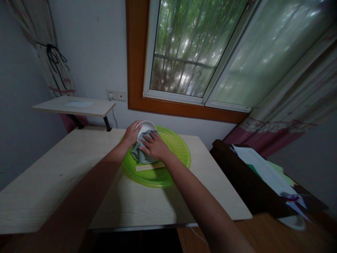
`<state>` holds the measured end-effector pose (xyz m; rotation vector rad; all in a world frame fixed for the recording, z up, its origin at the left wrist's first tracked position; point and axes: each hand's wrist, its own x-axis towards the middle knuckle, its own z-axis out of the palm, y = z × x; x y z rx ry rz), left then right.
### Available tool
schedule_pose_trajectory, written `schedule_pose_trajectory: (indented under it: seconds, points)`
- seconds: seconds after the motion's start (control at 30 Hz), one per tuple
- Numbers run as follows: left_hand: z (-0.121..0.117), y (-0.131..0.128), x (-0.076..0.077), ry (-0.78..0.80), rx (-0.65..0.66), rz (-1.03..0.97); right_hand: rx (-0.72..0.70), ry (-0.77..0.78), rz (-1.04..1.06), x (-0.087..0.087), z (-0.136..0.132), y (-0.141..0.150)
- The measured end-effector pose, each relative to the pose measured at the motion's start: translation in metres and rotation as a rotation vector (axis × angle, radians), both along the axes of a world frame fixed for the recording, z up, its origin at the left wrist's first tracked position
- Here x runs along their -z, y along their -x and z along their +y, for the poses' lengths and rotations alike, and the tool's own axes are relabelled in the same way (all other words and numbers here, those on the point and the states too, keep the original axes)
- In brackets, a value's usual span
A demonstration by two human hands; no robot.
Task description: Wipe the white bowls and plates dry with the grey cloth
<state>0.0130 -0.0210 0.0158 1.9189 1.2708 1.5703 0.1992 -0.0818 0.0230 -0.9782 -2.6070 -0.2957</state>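
Note:
My left hand (131, 133) grips the rim of a white bowl (146, 127), holding it tilted over a green plastic basket (176, 147) on the pale wooden table (60, 175). My right hand (154, 146) presses a grey cloth (140, 153) against the inside of the bowl, fingers closed on the cloth. A pair of wooden chopsticks (149, 166) lies in the basket just below my right hand.
A small raised shelf (76, 106) stands at the table's back left, under a curtain (50, 52). A window (200, 52) fills the wall ahead. To the right is a dark desk (244, 179) with papers (263, 168) on it.

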Motion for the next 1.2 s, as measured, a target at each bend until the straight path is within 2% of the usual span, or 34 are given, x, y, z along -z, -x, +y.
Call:
schedule_pose_trajectory:
  seconds: [0.13, 0.33, 0.53, 0.67, 0.8, 0.93, 1.2]
  points:
    - [0.001, 0.0, 0.001, 0.009, 0.013, -0.006, 0.103, -0.08, 0.018, 0.003, -0.001, 0.0]
    - [0.001, 0.0, 0.0, -0.007, -0.017, 0.016, 0.119, -0.082, -0.005, 0.003, -0.001, -0.002]
    - [-0.001, -0.001, -0.001, -0.005, -0.032, 0.053, -0.041, -0.011, -0.073, 0.0, -0.001, 0.001]
    - [-0.001, -0.001, 0.0, -0.013, 0.012, 0.039, -0.134, 0.073, -0.058, -0.002, -0.004, 0.005]
    - [0.001, 0.0, 0.001, -0.025, 0.03, 0.005, -0.098, 0.108, -0.02, -0.005, -0.004, 0.005]
    - [0.003, 0.0, 0.003, -0.003, 0.032, -0.032, -0.022, 0.098, -0.083, -0.01, -0.003, 0.004]
    - [0.009, 0.002, 0.004, 0.082, 0.132, -0.196, 0.049, -0.035, -0.153, -0.016, 0.0, -0.001]
